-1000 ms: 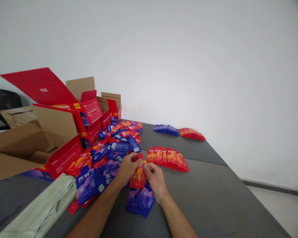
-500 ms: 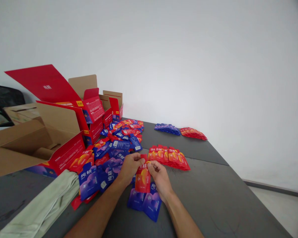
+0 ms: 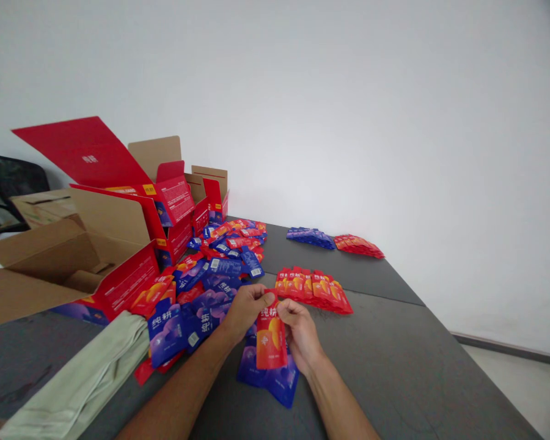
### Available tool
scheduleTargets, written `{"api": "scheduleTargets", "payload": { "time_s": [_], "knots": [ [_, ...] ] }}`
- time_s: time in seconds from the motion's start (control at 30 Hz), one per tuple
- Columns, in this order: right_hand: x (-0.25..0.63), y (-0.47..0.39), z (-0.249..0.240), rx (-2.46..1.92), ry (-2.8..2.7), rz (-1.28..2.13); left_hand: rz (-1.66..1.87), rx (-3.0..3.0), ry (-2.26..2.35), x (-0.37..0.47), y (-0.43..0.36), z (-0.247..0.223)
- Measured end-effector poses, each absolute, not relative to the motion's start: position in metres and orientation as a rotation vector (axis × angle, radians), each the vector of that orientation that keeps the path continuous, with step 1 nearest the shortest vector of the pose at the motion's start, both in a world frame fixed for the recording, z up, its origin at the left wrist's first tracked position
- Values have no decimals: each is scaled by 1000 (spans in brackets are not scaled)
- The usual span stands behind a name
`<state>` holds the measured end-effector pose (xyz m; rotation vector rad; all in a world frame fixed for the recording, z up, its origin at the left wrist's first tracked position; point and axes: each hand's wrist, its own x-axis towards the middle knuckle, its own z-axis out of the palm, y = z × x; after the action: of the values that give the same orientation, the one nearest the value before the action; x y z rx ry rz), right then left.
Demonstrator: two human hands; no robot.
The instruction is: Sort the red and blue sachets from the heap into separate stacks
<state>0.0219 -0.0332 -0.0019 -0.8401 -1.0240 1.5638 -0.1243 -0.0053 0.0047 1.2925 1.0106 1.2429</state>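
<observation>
Between my two hands hangs a red pouch (image 3: 271,342) with orange fruit printed on it. My left hand (image 3: 248,310) pinches its upper left edge, fingers closed. On the upper right edge, my right hand (image 3: 299,330) has thumb and fingers closed on the same pouch. Behind and below it, blue pouches (image 3: 282,385) with purple fruit lie on the dark table, partly covered. A mixed heap of red and blue pouches (image 3: 211,299) spreads to the left of my left hand. Just beyond my right hand lies an overlapping row of red pouches (image 3: 312,287).
Open red cartons (image 3: 128,275) stand along the left, flaps raised. Farther back lie a row of blue pouches (image 3: 310,236) and a row of red pouches (image 3: 358,245), near the white wall. A folded pale green cloth (image 3: 80,379) rests at the front left. Behind the cartons is a black chair (image 3: 18,177).
The red pouch has come slightly lower and to the right, nearer to me, with both hands still on it. It covers more of the blue pouches. The view has shifted a little.
</observation>
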Motion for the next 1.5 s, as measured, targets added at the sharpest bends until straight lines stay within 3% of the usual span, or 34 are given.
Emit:
{"api": "scheduleTargets", "payload": {
  "time_s": [0.5, 0.97, 1.3, 1.5],
  "knots": [
    [32, -22, -9, -958, -1121, 1222, 1227, 1374, 1032, -111, -9, 1],
    [34, -30, 4, -974, -1242, 1292, 1126, 1518, 1102, -108, -11, -1],
    [40, -25, -1, -974, -827, 1594, 1136, 1701, 1103, -100, -26, 10],
    [32, -30, 2, -1025, -1196, 1095, 1128, 1416, 993, -103, -17, 7]
  ]
}}
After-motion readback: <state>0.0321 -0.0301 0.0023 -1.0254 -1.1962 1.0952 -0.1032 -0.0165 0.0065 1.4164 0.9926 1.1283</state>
